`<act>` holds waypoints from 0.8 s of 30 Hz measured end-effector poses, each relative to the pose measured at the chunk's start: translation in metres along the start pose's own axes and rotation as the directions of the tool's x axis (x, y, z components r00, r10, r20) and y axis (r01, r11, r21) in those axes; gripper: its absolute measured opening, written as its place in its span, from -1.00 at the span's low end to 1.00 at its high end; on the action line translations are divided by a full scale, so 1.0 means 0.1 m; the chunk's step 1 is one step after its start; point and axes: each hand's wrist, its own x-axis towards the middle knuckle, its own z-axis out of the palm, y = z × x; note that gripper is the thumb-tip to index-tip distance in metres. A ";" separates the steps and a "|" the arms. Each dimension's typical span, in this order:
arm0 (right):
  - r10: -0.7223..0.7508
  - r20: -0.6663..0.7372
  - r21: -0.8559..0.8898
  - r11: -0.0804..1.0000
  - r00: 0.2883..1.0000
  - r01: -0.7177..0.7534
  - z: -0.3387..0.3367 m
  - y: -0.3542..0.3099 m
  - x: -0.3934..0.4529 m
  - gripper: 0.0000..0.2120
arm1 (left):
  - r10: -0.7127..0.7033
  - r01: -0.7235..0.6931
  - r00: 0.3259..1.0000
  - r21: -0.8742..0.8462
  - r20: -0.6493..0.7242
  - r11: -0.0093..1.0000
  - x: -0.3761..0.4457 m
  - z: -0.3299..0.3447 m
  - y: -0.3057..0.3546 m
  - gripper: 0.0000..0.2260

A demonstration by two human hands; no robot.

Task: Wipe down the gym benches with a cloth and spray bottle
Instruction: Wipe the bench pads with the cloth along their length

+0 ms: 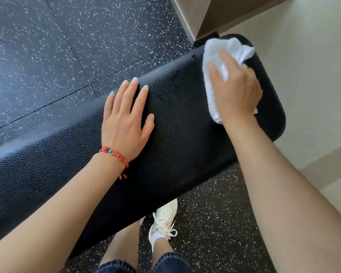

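Padding of black pebbled vinyl fills the head view: the worktop (175, 119) runs from the lower left, where the picture edge cuts it off, up to a rounded end at the upper right. Its frame and legs are hidden beneath the pad.

The right hand (235, 89) presses down on a white cloth (213, 58) near that rounded end. Its fingers lie spread over the crumpled fabric, and the thumb side curls around a bunched fold at the far right. Much of the cloth is covered by the palm; only the top, the left edge and a small corner by the wrist show. The cloth lies flat against the pad.

The left hand (126, 123) rests palm down and open near the pad's far edge, well apart from the cloth, fingers splayed and holding nothing. A red beaded bracelet (114, 156) with 1 turquoise bead circles its wrist.

Both forearms run out of the picture at the bottom corners. Below the pad, a white laced shoe (163, 219) stands on the speckled rubber floor (47, 56), partly tucked under the pad's near edge. Dark denim hems (165, 261) are cropped at the bottom. At the upper right, pale wall panels (303, 36) are blurred and hard to read.
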 end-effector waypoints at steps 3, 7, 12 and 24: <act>-0.040 -0.077 0.006 0.999 0.996 0.040 0.05 -0.30 -0.16 -0.70 | 0.011 -0.011 1.000 0.027 0.019 1.000 0.00 0.02 -0.01 -0.52; -0.354 -0.029 0.059 0.933 0.935 0.356 0.15 -0.56 -0.51 -0.73 | 0.021 -0.022 1.000 0.022 0.006 1.000 0.00 0.00 0.00 -0.52; -0.164 -0.014 -0.035 0.986 0.986 0.163 0.07 -0.28 0.09 -0.71 | 0.014 -0.015 0.999 0.039 0.035 0.999 0.01 -0.02 0.01 -0.52; -0.255 -0.005 -0.100 0.962 0.967 0.253 0.07 -0.15 0.40 -0.72 | 0.039 -0.039 0.999 -0.021 0.027 0.999 0.28 -0.01 0.45 -0.54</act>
